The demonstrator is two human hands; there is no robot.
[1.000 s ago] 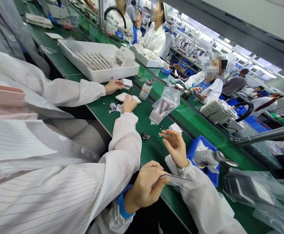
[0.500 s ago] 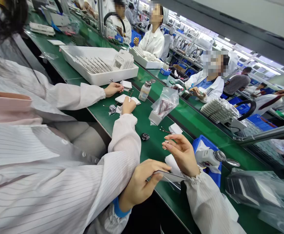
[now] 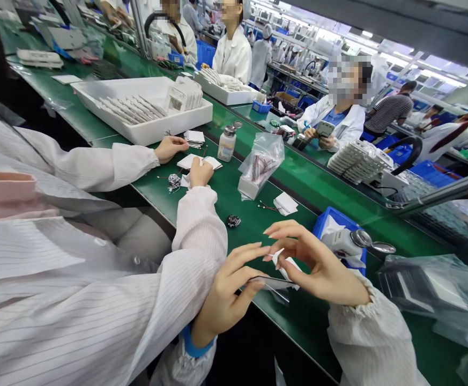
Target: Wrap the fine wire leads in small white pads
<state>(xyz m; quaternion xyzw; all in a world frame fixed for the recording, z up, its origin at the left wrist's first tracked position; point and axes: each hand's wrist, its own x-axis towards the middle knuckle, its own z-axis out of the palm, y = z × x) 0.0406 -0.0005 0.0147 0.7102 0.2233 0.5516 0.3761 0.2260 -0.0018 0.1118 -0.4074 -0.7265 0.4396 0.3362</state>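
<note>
My left hand (image 3: 228,292), with a blue band at the wrist, grips a thin flat grey panel (image 3: 274,281) by its edge between thumb and fingers. Over the panel's far side, my right hand (image 3: 316,262) has its thumb and fingertips curled together, close to the left fingertips. Whatever the right fingers pinch is too small and covered to make out. White paper (image 3: 290,265) shows between and behind the right fingers; I cannot tell if they touch it. A dark bundle of wire (image 3: 233,221) and a stack of white cards (image 3: 286,203) lie beyond my hands.
A blue bin (image 3: 325,215) holds a tilted bottle (image 3: 343,242). Bagged dark panels (image 3: 422,284) lie at right. Further off stand a bagged box (image 3: 253,185), another bottle (image 3: 227,143) and a white tray (image 3: 169,126). A co-worker's hands (image 3: 200,172) handle white cards at my left.
My right hand has come down and left, from above the panel to beside my left fingertips. The left hand still holds the panel. The view has shifted slightly; a co-worker opposite now holds a grey-green device.
</note>
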